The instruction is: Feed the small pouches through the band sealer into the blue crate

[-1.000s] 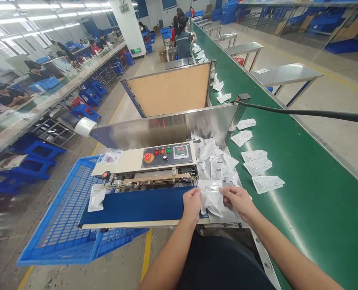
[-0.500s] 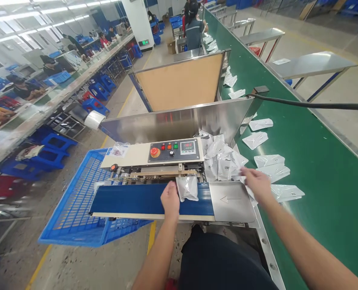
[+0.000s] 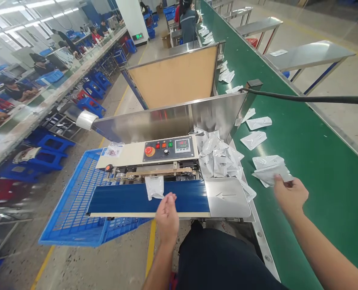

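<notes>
On the green conveyor (image 3: 324, 169), my right hand (image 3: 291, 196) pinches the near end of a white pouch (image 3: 275, 174) that overlaps another pouch (image 3: 265, 161). My left hand (image 3: 167, 217) is over the front edge of the sealing machine's blue belt (image 3: 188, 197), its fingers curled together with nothing visible in them. Just beyond those fingertips a filled white pouch (image 3: 155, 187) hangs by its top edge from the band sealer (image 3: 127, 155), lying against the belt. A heap of white pouches (image 3: 218, 155) lies right of the control panel, behind the metal plate with an arrow (image 3: 227, 197).
Under the belt's left end stands a blue plastic basket (image 3: 61, 217). A steel panel (image 3: 167, 114) rises behind the sealer, with a tan board (image 3: 173, 76) beyond. A black cable (image 3: 312, 98) crosses above the conveyor. Co-workers sit along the left bench; another person (image 3: 188, 24) is farther ahead.
The pouch in the sealer has travelled left along the belt. My right hand has moved from the heap to the conveyor and gripped a pouch. My left hand has drawn back slightly.
</notes>
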Demonstrator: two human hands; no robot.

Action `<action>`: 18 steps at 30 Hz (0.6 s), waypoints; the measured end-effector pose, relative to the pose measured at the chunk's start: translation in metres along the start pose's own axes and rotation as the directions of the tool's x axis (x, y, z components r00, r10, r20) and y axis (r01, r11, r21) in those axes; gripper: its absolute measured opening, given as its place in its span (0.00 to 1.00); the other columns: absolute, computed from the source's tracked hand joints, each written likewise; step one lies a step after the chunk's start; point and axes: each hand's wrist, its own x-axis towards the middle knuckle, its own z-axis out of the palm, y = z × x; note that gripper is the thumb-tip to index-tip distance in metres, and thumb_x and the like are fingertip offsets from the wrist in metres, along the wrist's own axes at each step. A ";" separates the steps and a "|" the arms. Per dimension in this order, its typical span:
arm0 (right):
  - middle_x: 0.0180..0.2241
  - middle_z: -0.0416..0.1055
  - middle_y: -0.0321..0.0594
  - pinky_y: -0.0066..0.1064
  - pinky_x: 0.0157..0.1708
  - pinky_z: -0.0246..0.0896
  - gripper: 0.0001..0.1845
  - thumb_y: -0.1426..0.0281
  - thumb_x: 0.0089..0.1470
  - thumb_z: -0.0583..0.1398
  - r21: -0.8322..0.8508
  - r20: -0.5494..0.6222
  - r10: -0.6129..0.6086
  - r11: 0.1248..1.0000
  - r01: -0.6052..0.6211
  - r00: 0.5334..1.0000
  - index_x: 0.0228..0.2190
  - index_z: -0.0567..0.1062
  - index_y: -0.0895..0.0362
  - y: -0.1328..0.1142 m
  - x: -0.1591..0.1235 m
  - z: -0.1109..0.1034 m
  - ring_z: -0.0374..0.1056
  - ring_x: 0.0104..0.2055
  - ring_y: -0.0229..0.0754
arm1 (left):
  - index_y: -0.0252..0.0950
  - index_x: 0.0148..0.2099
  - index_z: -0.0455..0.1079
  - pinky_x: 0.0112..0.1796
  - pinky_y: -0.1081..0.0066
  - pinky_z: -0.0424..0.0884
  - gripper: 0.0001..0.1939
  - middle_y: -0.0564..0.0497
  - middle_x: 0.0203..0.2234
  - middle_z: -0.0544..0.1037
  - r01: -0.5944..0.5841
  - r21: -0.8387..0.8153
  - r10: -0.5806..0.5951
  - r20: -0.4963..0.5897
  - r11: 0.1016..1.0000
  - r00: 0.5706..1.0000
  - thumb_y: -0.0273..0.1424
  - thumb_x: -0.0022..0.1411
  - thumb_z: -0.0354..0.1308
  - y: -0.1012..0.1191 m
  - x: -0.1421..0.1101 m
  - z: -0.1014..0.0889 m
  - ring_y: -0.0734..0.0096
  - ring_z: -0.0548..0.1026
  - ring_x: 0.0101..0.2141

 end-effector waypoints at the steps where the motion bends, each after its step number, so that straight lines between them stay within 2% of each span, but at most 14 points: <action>1: 0.29 0.76 0.47 0.39 0.35 0.64 0.21 0.52 0.57 0.64 0.100 0.046 -0.049 0.994 0.044 0.998 0.35 0.79 0.58 -0.016 -0.013 -0.002 0.70 0.31 0.50 | 0.35 0.52 0.84 0.54 0.53 0.81 0.23 0.37 0.48 0.87 -0.045 0.010 0.044 0.112 0.999 0.993 0.49 0.69 0.66 0.007 -0.004 0.015 0.50 0.85 0.49; 2: 0.29 0.77 0.45 0.38 0.35 0.64 0.23 0.48 0.57 0.64 0.191 0.108 -0.121 0.977 0.099 0.987 0.36 0.79 0.57 -0.033 -0.027 -0.004 0.70 0.31 0.49 | 0.37 0.53 0.85 0.56 0.54 0.80 0.21 0.37 0.51 0.86 -0.102 0.007 0.097 0.226 0.995 0.969 0.47 0.69 0.67 0.014 -0.006 0.031 0.50 0.84 0.52; 3: 0.28 0.76 0.43 0.37 0.34 0.64 0.26 0.45 0.56 0.65 0.261 0.208 -0.205 0.954 0.147 0.956 0.34 0.79 0.56 -0.050 -0.042 -0.005 0.69 0.30 0.47 | 0.38 0.55 0.84 0.58 0.55 0.78 0.21 0.38 0.53 0.85 -0.150 -0.013 0.147 0.321 0.989 0.936 0.46 0.69 0.68 0.020 -0.008 0.047 0.49 0.83 0.54; 4: 0.26 0.75 0.41 0.36 0.32 0.63 0.28 0.42 0.55 0.65 0.324 0.320 -0.284 0.929 0.177 0.904 0.32 0.79 0.55 -0.066 -0.057 -0.005 0.67 0.28 0.45 | 0.39 0.58 0.84 0.59 0.56 0.77 0.21 0.38 0.56 0.84 -0.176 -0.042 0.177 0.413 0.984 0.893 0.45 0.69 0.68 0.025 -0.009 0.062 0.49 0.82 0.56; 6: 0.24 0.73 0.39 0.34 0.30 0.64 0.29 0.40 0.52 0.68 0.447 0.525 -0.398 0.881 0.155 0.752 0.29 0.79 0.55 -0.092 -0.083 -0.004 0.66 0.27 0.43 | 0.38 0.58 0.84 0.56 0.58 0.78 0.21 0.39 0.55 0.85 -0.185 -0.089 0.203 0.536 0.979 0.819 0.43 0.69 0.68 0.033 -0.009 0.088 0.50 0.83 0.53; 7: 0.24 0.74 0.39 0.34 0.31 0.65 0.29 0.41 0.51 0.70 0.500 0.600 -0.425 0.861 0.097 0.678 0.30 0.80 0.55 -0.100 -0.094 -0.004 0.66 0.28 0.43 | 0.38 0.56 0.85 0.54 0.59 0.79 0.20 0.39 0.52 0.86 -0.179 -0.095 0.201 0.565 0.979 0.800 0.44 0.69 0.66 0.035 -0.009 0.097 0.51 0.84 0.50; 9: 0.27 0.76 0.40 0.36 0.34 0.70 0.30 0.42 0.50 0.72 0.569 0.709 -0.433 0.817 -0.090 0.557 0.35 0.82 0.56 -0.109 -0.108 -0.003 0.71 0.30 0.44 | 0.36 0.50 0.86 0.47 0.62 0.80 0.19 0.40 0.45 0.88 -0.163 -0.088 0.184 0.564 0.983 0.805 0.45 0.72 0.63 0.035 -0.007 0.108 0.53 0.85 0.43; 11: 0.31 0.79 0.42 0.39 0.39 0.75 0.32 0.41 0.49 0.73 0.583 0.770 -0.403 0.760 -0.288 0.494 0.39 0.83 0.56 -0.107 -0.115 -0.001 0.75 0.33 0.46 | 0.34 0.47 0.86 0.41 0.64 0.79 0.22 0.40 0.39 0.88 -0.130 -0.080 0.152 0.530 0.988 0.834 0.46 0.73 0.60 0.030 -0.004 0.110 0.55 0.84 0.38; 13: 0.30 0.79 0.42 0.40 0.40 0.77 0.33 0.40 0.47 0.74 0.560 0.794 -0.350 0.740 -0.372 0.498 0.37 0.82 0.57 -0.102 -0.117 0.003 0.76 0.33 0.46 | 0.33 0.44 0.86 0.38 0.66 0.77 0.23 0.41 0.36 0.88 -0.089 -0.079 0.118 0.521 0.993 0.845 0.48 0.71 0.61 0.022 -0.002 0.109 0.57 0.83 0.35; 15: 0.25 0.77 0.40 0.36 0.33 0.75 0.32 0.40 0.45 0.74 0.519 0.785 -0.274 0.781 -0.347 0.556 0.31 0.80 0.56 -0.097 -0.116 0.011 0.73 0.27 0.43 | 0.33 0.40 0.86 0.35 0.67 0.76 0.23 0.42 0.31 0.87 -0.069 -0.055 0.087 0.512 0.996 0.855 0.49 0.69 0.63 0.013 0.003 0.108 0.59 0.82 0.32; 18: 0.17 0.69 0.35 0.29 0.19 0.61 0.31 0.41 0.45 0.74 0.426 0.767 -0.136 0.839 -0.339 0.627 0.24 0.75 0.55 -0.101 -0.112 0.031 0.63 0.18 0.37 | 0.31 0.36 0.86 0.30 0.69 0.72 0.24 0.43 0.27 0.85 0.041 0.015 -0.044 0.417 0.999 0.908 0.49 0.65 0.66 0.000 0.017 0.109 0.61 0.79 0.29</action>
